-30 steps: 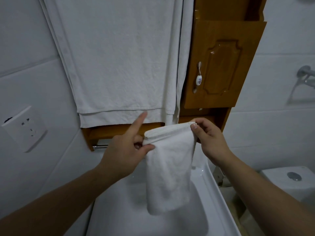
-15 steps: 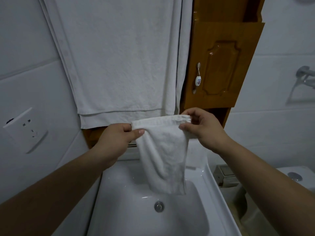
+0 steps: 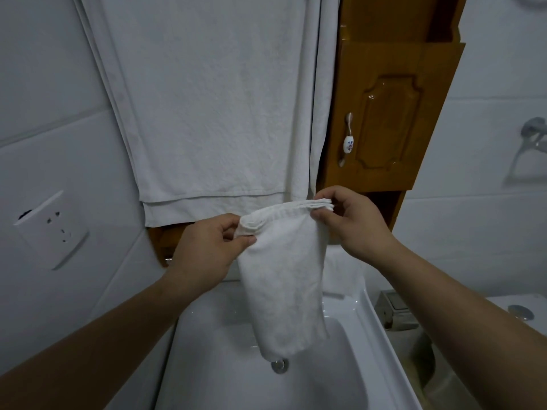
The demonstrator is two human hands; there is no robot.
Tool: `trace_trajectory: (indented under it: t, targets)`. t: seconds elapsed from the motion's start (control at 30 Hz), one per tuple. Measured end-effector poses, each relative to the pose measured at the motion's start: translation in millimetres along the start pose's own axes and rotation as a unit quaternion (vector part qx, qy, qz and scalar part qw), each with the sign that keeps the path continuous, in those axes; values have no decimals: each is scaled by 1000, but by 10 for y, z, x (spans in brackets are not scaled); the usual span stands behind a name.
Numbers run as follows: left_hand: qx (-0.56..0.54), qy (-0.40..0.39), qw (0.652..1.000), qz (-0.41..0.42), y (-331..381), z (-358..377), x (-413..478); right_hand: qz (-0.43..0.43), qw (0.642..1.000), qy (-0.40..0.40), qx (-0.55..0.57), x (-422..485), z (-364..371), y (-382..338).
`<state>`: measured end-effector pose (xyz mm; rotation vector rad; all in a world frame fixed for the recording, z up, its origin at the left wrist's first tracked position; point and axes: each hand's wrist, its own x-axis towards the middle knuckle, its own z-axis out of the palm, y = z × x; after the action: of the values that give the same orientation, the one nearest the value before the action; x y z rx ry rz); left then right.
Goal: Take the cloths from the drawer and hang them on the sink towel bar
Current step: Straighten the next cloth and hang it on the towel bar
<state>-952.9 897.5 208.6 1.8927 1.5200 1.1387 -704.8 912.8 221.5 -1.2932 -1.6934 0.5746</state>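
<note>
White-tiled bathroom, sink [image 3: 373, 321] at six o'clock. Left hand [image 3: 204, 253] at nine o'clock and right hand [image 3: 352, 220] at three each pinch the top edge of the folded cloth [image 3: 281, 291], dangling centre. Left forefinger, extended a second ago, now grips too; hanging looks undone.

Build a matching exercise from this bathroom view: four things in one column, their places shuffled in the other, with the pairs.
Things
1. folded white cloth
2. large white towel
3. wall socket
4. drain

Places
A. at the bottom of the sink
B. on the tiled wall, apart from everything else
C. over the sink, its top edge pinched by the left hand and the right hand
D. hanging beside the wooden cabinet door

Pairs: 1-C, 2-D, 3-B, 4-A
</note>
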Motion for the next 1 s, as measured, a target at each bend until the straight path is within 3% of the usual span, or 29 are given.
trace_trajectory:
  t: [0.13,0.3,0.4,0.53,0.63,0.67,0.7,0.8,0.83,0.93,1.0]
  targets:
    - [33,17,999,15,12,-2,26,-33,999,-11,-19,6,19,-48]
    - [-171,-31,982,-76,23,-23,119,-47,995,-37,-79,101,-19,-114]
    - [-206,-34,973,-95,-8,-68,218,-28,995,-36,-84,185,-48,-122]
    - [-67,-26,996,-43,42,-104,271,-25,994,-40,-98,278,-58,-157]
    - [118,8,991,56,145,-147,324,-1,972,-154,-175,335,-72,-227]
    - [157,27,985,68,159,-170,368,-12,966,-155,-205,353,-64,-244]
    - [165,44,984,57,162,-201,420,-29,969,-113,-218,373,-54,-263]
    - [29,63,997,-29,137,-253,533,-60,986,71,-136,457,-21,-355]
    - [34,65,997,-27,119,-241,536,-63,987,65,-133,489,15,-386]
    - [171,24,984,52,116,-135,419,-68,965,-88,-237,535,173,-381]
    - [221,30,969,102,136,-126,377,-70,965,-65,-244,566,210,-347]
